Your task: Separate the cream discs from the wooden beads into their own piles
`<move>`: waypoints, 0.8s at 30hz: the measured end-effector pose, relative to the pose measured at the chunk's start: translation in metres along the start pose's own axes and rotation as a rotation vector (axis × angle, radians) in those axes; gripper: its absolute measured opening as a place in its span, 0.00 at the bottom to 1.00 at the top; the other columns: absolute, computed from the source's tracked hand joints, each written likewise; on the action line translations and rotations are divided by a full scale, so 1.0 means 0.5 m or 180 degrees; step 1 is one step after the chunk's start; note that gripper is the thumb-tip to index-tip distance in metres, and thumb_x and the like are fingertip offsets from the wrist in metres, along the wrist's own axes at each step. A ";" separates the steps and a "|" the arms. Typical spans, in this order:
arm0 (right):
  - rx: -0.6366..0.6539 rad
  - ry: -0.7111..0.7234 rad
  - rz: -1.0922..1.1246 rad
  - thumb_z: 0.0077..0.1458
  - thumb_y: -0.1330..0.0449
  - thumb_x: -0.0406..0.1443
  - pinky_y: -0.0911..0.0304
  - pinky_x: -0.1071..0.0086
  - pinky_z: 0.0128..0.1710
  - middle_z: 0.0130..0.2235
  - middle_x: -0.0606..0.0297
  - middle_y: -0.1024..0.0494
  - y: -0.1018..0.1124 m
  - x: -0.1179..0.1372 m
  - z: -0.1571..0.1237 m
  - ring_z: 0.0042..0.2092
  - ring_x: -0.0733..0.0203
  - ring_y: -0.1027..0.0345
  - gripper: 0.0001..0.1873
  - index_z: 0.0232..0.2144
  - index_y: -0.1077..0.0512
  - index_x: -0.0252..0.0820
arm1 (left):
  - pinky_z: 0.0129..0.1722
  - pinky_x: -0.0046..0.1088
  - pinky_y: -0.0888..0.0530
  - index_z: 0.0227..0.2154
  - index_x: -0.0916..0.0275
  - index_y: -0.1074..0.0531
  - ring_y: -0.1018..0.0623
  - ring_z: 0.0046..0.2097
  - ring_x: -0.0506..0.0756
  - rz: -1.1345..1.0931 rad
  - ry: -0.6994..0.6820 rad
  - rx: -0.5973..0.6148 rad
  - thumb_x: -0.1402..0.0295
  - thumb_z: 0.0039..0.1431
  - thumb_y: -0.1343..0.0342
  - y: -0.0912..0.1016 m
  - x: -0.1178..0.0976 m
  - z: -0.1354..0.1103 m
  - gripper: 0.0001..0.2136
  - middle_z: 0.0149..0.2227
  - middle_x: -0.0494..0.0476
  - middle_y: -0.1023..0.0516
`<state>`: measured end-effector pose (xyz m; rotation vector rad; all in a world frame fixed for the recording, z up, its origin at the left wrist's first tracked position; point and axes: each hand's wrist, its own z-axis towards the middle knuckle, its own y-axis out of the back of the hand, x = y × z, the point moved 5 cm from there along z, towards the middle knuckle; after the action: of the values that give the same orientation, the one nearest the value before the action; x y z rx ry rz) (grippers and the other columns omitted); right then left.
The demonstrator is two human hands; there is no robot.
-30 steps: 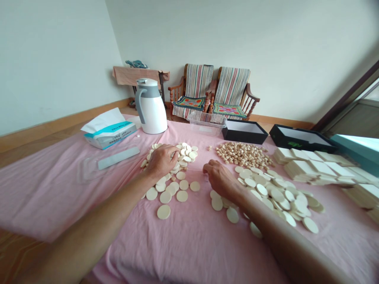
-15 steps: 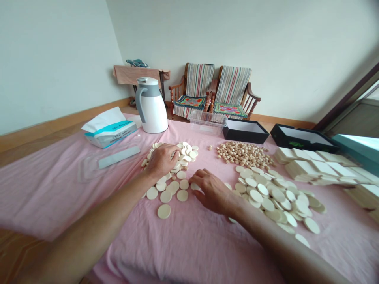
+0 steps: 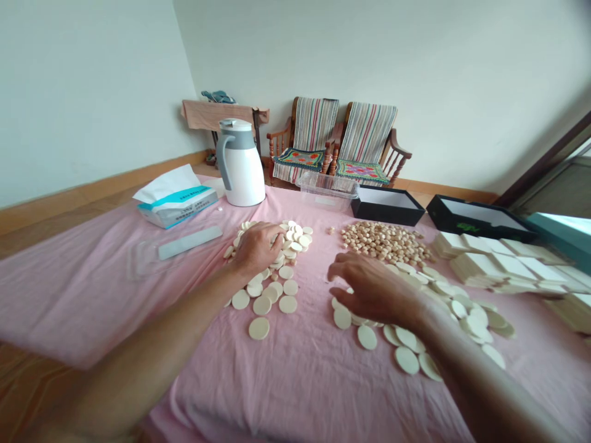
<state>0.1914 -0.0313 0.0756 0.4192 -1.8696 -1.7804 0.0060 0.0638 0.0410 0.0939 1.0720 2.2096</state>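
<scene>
My left hand (image 3: 259,247) rests palm down on a heap of small pale wooden discs (image 3: 295,237) left of centre. Its thumb shows at the right side, but its fingers are hidden behind the back of the hand. Several larger round discs (image 3: 262,306) lie loose in front of that heap. My right hand (image 3: 364,288) hovers at the left edge of a wide spread of large wooden discs (image 3: 407,360). Its thumb and fingers are apart, with nothing visible between them. Behind it lies a pile of small wooden beads or knobs (image 3: 385,241).
Stacks of square wooden pieces (image 3: 512,264) stand at right. Behind are two black boxes (image 3: 388,212) and a clear plastic tub (image 3: 325,191). A white and grey jug (image 3: 247,175), a tissue pack (image 3: 178,203) and a clear lid (image 3: 152,258) occupy the left of the pink cloth (image 3: 295,381).
My right hand has moved right, from beside the left discs to the large-disc spread. The disc by its fingers is gone from that spot. My left hand stays on its heap.
</scene>
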 end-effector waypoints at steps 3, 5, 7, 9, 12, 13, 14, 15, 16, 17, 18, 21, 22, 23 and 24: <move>-0.0218 0.0850 0.0328 0.58 0.48 0.29 0.39 0.64 0.45 0.44 0.58 0.25 -0.035 0.090 0.014 0.46 0.58 0.35 0.13 0.44 0.29 0.39 | 0.41 0.32 0.28 0.33 0.63 0.24 0.22 0.39 0.56 -0.0025 -0.0014 -0.0085 0.73 0.55 0.49 0.007 -0.003 0.002 0.08 0.35 0.58 0.19; -0.0346 0.1304 0.0332 0.58 0.50 0.26 0.41 0.63 0.48 0.50 0.59 0.28 -0.065 0.143 0.015 0.50 0.58 0.38 0.18 0.51 0.34 0.40 | 0.40 0.32 0.27 0.34 0.63 0.24 0.22 0.38 0.56 -0.0050 -0.0029 -0.0136 0.73 0.55 0.49 0.011 -0.005 0.002 0.09 0.35 0.58 0.19; -0.0414 0.1583 0.0256 0.60 0.51 0.27 0.41 0.62 0.49 0.55 0.58 0.32 -0.091 0.179 0.012 0.53 0.56 0.41 0.20 0.54 0.38 0.38 | 0.40 0.32 0.27 0.33 0.63 0.24 0.22 0.38 0.57 -0.0053 -0.0035 -0.0154 0.73 0.56 0.49 0.013 -0.005 0.003 0.09 0.34 0.58 0.19; -0.0439 0.1682 0.0160 0.61 0.51 0.28 0.41 0.60 0.49 0.57 0.56 0.33 -0.108 0.196 0.009 0.53 0.55 0.42 0.19 0.54 0.38 0.36 | 0.40 0.32 0.27 0.32 0.63 0.24 0.22 0.38 0.57 -0.0045 -0.0027 -0.0149 0.73 0.55 0.49 0.013 -0.005 0.004 0.08 0.34 0.58 0.19; -0.0444 0.1589 0.0086 0.61 0.51 0.29 0.41 0.61 0.45 0.50 0.56 0.29 -0.117 0.199 0.009 0.49 0.55 0.40 0.14 0.49 0.35 0.35 | 0.40 0.32 0.27 0.32 0.64 0.24 0.22 0.38 0.57 -0.0038 -0.0006 -0.0146 0.74 0.54 0.49 0.014 -0.006 0.004 0.08 0.34 0.58 0.19; -0.0436 0.1538 0.0082 0.61 0.51 0.29 0.41 0.61 0.44 0.46 0.57 0.27 -0.117 0.198 0.010 0.47 0.55 0.39 0.12 0.46 0.34 0.36 | 0.40 0.32 0.27 0.32 0.64 0.24 0.22 0.38 0.57 -0.0040 -0.0008 -0.0146 0.74 0.54 0.49 0.014 -0.006 0.005 0.08 0.34 0.58 0.19; -0.0433 0.1488 0.0079 0.61 0.50 0.29 0.41 0.61 0.43 0.44 0.59 0.27 -0.117 0.196 0.011 0.45 0.55 0.39 0.10 0.44 0.33 0.37 | 0.40 0.32 0.27 0.32 0.64 0.24 0.22 0.38 0.57 -0.0042 -0.0015 -0.0147 0.73 0.55 0.49 0.014 -0.006 0.005 0.08 0.34 0.58 0.19; -0.0435 0.1448 0.0075 0.61 0.49 0.29 0.41 0.62 0.42 0.42 0.59 0.27 -0.116 0.195 0.011 0.44 0.56 0.39 0.08 0.42 0.33 0.37 | 0.40 0.32 0.27 0.32 0.64 0.24 0.22 0.38 0.57 -0.0044 -0.0024 -0.0148 0.73 0.55 0.49 0.014 -0.007 0.005 0.09 0.34 0.58 0.19; -0.0443 0.1423 0.0067 0.60 0.48 0.29 0.42 0.62 0.41 0.41 0.60 0.27 -0.115 0.195 0.012 0.43 0.56 0.39 0.07 0.40 0.33 0.38 | 0.40 0.32 0.27 0.32 0.64 0.24 0.22 0.38 0.57 -0.0043 -0.0030 -0.0153 0.73 0.55 0.49 0.013 -0.007 0.004 0.09 0.35 0.58 0.19; -0.0458 0.1419 0.0058 0.59 0.48 0.29 0.42 0.62 0.41 0.40 0.60 0.28 -0.115 0.195 0.012 0.43 0.56 0.39 0.06 0.39 0.33 0.38 | 0.40 0.32 0.27 0.33 0.64 0.24 0.22 0.38 0.56 -0.0036 -0.0034 -0.0159 0.73 0.56 0.49 0.013 -0.006 0.004 0.09 0.34 0.58 0.19; -0.0478 0.1429 0.0050 0.59 0.48 0.29 0.42 0.62 0.42 0.40 0.60 0.28 -0.115 0.196 0.011 0.43 0.56 0.40 0.05 0.38 0.33 0.37 | 0.40 0.32 0.27 0.32 0.64 0.24 0.22 0.38 0.56 -0.0025 -0.0033 -0.0168 0.73 0.56 0.49 0.012 -0.005 0.004 0.08 0.34 0.58 0.19; -0.0534 0.1478 0.0034 0.61 0.50 0.29 0.43 0.63 0.43 0.39 0.60 0.28 -0.121 0.199 0.012 0.43 0.57 0.41 0.06 0.36 0.34 0.37 | 0.41 0.32 0.27 0.32 0.63 0.24 0.22 0.38 0.57 -0.0008 -0.0047 -0.0183 0.73 0.55 0.49 0.010 -0.004 0.003 0.09 0.34 0.57 0.19; -0.0548 0.1470 0.0040 0.62 0.51 0.29 0.43 0.63 0.43 0.39 0.60 0.29 -0.124 0.199 0.013 0.42 0.57 0.41 0.06 0.36 0.34 0.37 | 0.41 0.32 0.27 0.32 0.63 0.24 0.22 0.38 0.57 -0.0017 -0.0057 -0.0177 0.73 0.55 0.49 0.010 -0.004 0.003 0.09 0.34 0.57 0.19; -0.0555 0.1445 0.0055 0.62 0.52 0.29 0.43 0.64 0.42 0.38 0.61 0.29 -0.127 0.199 0.014 0.42 0.58 0.41 0.07 0.35 0.34 0.38 | 0.41 0.32 0.27 0.33 0.63 0.24 0.22 0.38 0.57 -0.0027 -0.0066 -0.0164 0.73 0.55 0.49 0.009 -0.004 0.003 0.09 0.34 0.57 0.19; -0.0557 0.1405 0.0078 0.61 0.52 0.29 0.43 0.64 0.41 0.37 0.61 0.29 -0.130 0.199 0.015 0.40 0.58 0.41 0.07 0.34 0.35 0.38 | 0.41 0.33 0.27 0.33 0.64 0.24 0.22 0.38 0.57 -0.0036 -0.0072 -0.0149 0.73 0.55 0.49 0.009 -0.004 0.003 0.09 0.35 0.58 0.19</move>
<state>0.0978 -0.0861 0.0269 0.6582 -1.3974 -1.6546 0.0056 0.0619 0.0455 0.0916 1.0055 2.2169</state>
